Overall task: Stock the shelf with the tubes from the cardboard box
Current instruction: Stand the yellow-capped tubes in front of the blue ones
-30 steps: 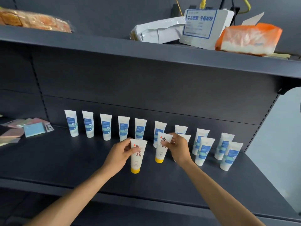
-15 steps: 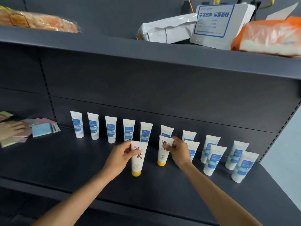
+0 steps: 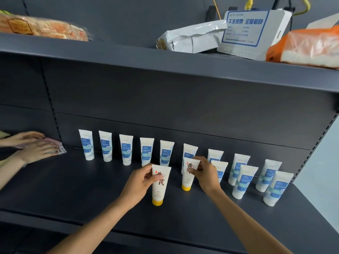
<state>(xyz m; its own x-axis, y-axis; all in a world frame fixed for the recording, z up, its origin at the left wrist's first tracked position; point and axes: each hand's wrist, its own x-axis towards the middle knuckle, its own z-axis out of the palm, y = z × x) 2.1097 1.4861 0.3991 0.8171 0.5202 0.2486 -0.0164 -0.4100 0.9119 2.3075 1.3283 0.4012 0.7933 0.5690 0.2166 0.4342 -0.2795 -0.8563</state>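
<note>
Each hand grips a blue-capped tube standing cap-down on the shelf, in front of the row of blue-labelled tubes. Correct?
Not quite: the head view shows yellow caps. The left hand and right hand grip the left yellow-capped tube and right yellow-capped tube, cap-down on the shelf.

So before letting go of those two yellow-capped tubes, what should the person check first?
1. Left tube cap down on the shelf: ok, held by the left hand.
2. Right tube cap down: ok, pinched near its top by the right hand.
3. Both upright: ok, roughly.
4. Right tube clear of the blue-label tubes behind it: cannot tell, they overlap in view.
5. Free shelf in front: ok.
6. Another person's hands at far left: ok, well apart.
</note>
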